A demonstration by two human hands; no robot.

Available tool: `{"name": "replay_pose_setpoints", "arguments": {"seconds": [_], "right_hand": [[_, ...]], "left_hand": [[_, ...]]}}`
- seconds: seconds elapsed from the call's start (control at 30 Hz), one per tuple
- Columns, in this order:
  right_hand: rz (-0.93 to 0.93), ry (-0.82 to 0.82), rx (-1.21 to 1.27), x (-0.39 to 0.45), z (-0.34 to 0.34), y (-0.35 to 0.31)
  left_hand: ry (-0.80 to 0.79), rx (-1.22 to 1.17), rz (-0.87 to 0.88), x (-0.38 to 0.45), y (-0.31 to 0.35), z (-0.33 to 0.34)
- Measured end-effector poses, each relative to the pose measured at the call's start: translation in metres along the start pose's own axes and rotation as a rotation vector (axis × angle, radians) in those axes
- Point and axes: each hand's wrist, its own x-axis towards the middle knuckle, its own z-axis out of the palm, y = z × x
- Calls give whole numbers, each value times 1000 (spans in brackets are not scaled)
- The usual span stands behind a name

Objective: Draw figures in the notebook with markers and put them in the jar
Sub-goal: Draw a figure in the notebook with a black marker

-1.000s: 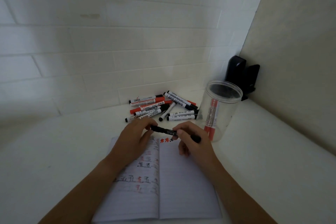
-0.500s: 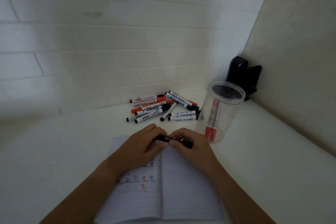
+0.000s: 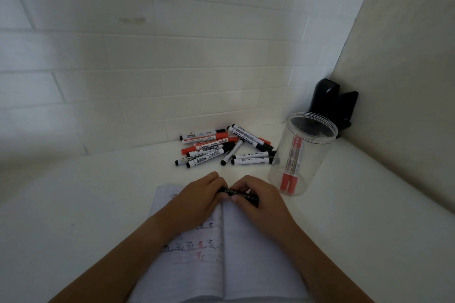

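An open lined notebook (image 3: 248, 248) lies in front of me, with small black and red figures on its left page. Above its top edge both hands grip one black marker (image 3: 242, 195) held level. My left hand (image 3: 197, 200) closes on its left end, my right hand (image 3: 261, 202) on its right part. Whether the cap is on is hidden by my fingers. A clear plastic jar (image 3: 301, 155) stands open to the right, with two red markers (image 3: 290, 167) upright inside.
A pile of several black and red markers (image 3: 221, 147) lies behind the notebook near the tiled wall. A black device (image 3: 331, 103) sits in the corner behind the jar. A beige side wall (image 3: 406, 81) rises on the right.
Both hands have drawn together along the black marker, so less of it shows between them. They sit a little nearer to me over the notebook's top edge.
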Motion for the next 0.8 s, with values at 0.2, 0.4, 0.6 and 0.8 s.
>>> {"name": "replay_pose_setpoints", "arguments": {"seconds": [0.2,0.4,0.6,0.8], "right_hand": [[-22,0,-17,2,4,0],[29,-23,45,3,4,1],[92,-46,101,3,4,0],[156,-60,158,2,-3,-6]], "left_hand": [[17,-37,2,-2,1,-1],[-3,-32,10,-2,3,0],[14,-42,51,-1,-1,3],[124,-71,-25,-2,-1,1]]}}
